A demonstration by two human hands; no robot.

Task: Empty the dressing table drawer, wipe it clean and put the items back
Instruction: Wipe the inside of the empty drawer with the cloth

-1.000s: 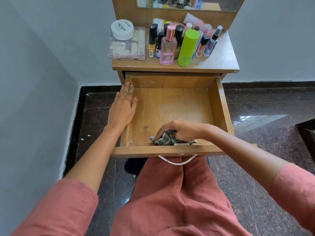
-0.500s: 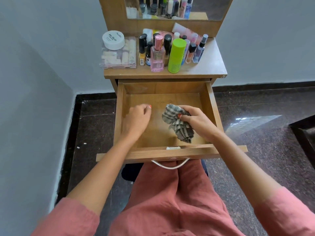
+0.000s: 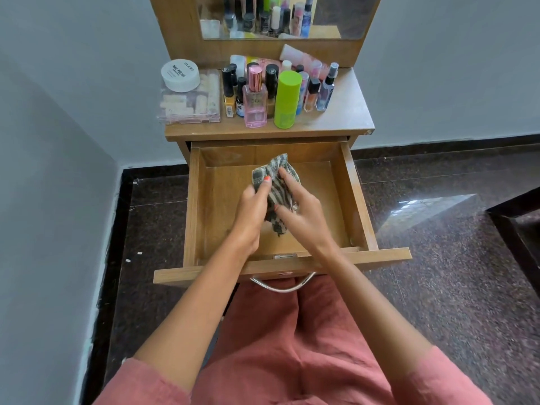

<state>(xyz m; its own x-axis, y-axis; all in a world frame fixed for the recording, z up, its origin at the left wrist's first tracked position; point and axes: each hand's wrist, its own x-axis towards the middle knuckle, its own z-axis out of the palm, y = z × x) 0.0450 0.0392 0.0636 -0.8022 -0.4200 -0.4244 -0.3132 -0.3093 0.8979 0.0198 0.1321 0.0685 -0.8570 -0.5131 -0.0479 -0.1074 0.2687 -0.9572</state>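
Single head-worn wide-angle view, looking forward and down, close over the open drawer, dressing table ahead

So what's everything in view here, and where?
drawer: one, light wood, pulled open under the tabletop
cloth: one, grey-and-white striped, held inside the drawer
drawer handle: one, silver, on the drawer front
tabletop: one, light wood, above the drawer
mirror: one, wood-framed, behind the tabletop
clear box: one, transparent, left on the tabletop
white jar: one, white, on the clear box
pink bottle: one, pink, front of the tabletop
green can: one, lime green, right of the pink bottle
small bottles and tubes: many, mixed colours, clustered behind those two
floor: one, dark speckled stone, around the table
left hand: one, grips the cloth
right hand: one, grips the cloth
sleeves: two, salmon pink, bottom corners
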